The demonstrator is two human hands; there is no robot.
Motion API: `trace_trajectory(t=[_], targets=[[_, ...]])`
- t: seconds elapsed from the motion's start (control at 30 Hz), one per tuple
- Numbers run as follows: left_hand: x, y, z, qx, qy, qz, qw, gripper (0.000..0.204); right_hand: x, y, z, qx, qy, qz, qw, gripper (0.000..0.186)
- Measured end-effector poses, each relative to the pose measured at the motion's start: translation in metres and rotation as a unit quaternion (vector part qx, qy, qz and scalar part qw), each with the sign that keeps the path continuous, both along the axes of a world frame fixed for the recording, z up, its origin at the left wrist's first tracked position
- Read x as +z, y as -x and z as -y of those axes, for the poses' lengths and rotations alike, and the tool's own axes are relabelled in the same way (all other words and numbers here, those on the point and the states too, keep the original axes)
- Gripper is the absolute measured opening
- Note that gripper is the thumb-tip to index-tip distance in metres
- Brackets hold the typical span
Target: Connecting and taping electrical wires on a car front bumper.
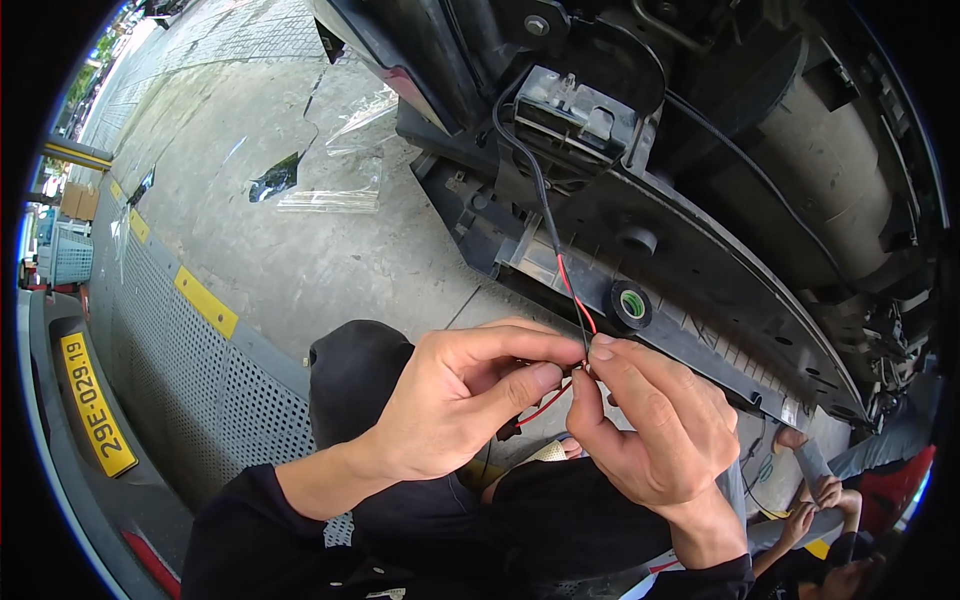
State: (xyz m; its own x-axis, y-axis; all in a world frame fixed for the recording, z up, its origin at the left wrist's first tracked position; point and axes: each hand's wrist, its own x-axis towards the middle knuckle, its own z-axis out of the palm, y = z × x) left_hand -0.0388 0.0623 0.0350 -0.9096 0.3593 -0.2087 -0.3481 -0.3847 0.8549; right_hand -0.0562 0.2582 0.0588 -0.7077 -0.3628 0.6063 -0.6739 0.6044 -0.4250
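My left hand (470,400) and my right hand (655,420) meet in front of me, fingertips pinched together on thin red and black wires (567,280) at what seems a small join, largely covered by the fingers. The pair runs down from a thicker black cable (540,190), which hangs from a black bracket unit (570,115) on a vehicle's underside parts. A red length (546,405) continues below my fingers to a small dark piece. A roll of black tape (631,304) rests on the long black plastic panel (510,225) just beyond my hands.
Clear plastic scraps (330,200) lie on the concrete floor (220,150) at left. A perforated metal grate (160,320) borders a vehicle's bumper with a yellow plate (95,400); crates (70,255) stand behind. A co-worker's hands (828,492) are low at right, near a red vehicle part.
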Motion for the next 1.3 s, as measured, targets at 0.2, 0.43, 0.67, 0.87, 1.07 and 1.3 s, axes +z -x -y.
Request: trace_trajectory(t=[0.2,0.43,0.67,0.87,1.07,1.3], targets=[[0.002,0.001,-0.002,-0.012,-0.004,0.017,1.0,0.022,0.001,-0.001,-0.001,-0.018,-0.061,-0.04,0.997,0.03],[0.001,-0.002,-0.005,0.033,0.031,-0.056,0.997,0.018,0.003,0.001,0.001,0.013,0.105,0.159,0.982,0.026],[-0.002,0.002,-0.004,0.049,0.062,-0.113,0.99,0.018,0.021,0.003,-0.005,-0.006,0.391,0.586,0.71,0.015],[-0.003,0.002,-0.004,0.083,0.057,-0.132,0.986,0.015,0.021,0.003,-0.005,-0.024,0.408,0.634,0.657,0.013],[-0.005,0.003,0.001,0.074,-0.004,-0.079,0.994,0.018,0.023,0.002,-0.003,0.034,0.381,0.576,0.722,0.02],[-0.008,0.001,0.002,0.08,0.0,-0.05,0.996,0.015,0.015,0.007,0.005,0.013,0.217,0.45,0.866,0.02]])
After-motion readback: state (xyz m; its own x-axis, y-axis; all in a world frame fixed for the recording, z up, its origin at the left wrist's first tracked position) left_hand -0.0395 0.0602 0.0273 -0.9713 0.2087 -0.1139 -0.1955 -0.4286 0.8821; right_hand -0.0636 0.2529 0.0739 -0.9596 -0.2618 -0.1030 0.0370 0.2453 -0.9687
